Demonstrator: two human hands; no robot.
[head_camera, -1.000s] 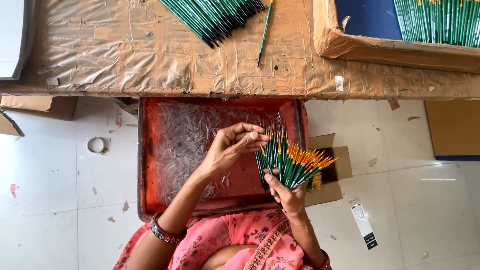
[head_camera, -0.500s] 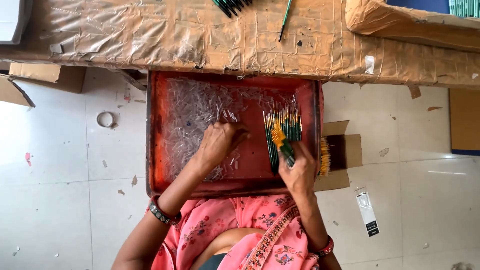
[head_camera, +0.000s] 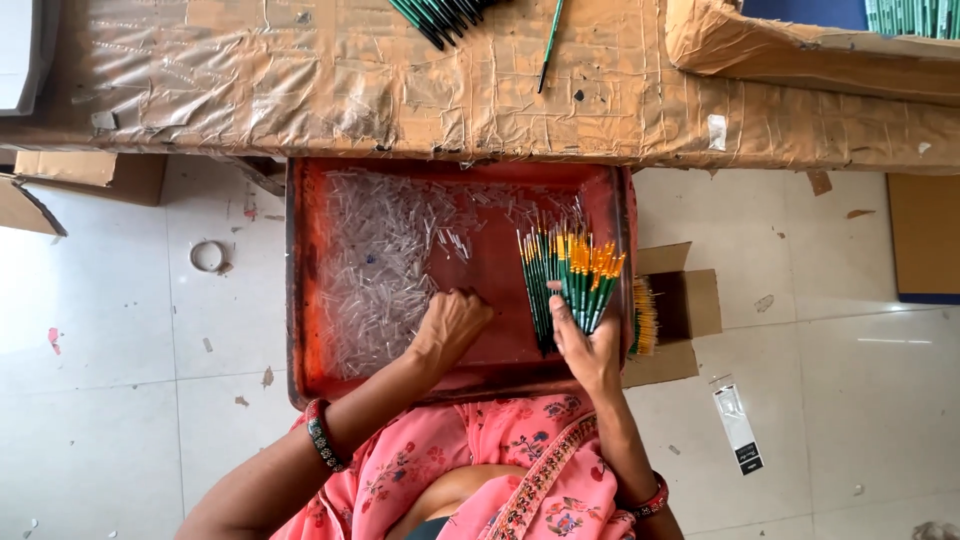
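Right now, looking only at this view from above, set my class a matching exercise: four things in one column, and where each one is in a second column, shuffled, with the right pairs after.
Things
1. bundle of green brushes
2. clear plastic caps
3. left hand
4. tape ring

Places
A. lying on the white floor, left of the tray
B. spread over the red tray
C. gripped upright in the right hand
D. reaching down into the caps on the tray

Pairs: 1-C, 2-B, 3-D, 4-A
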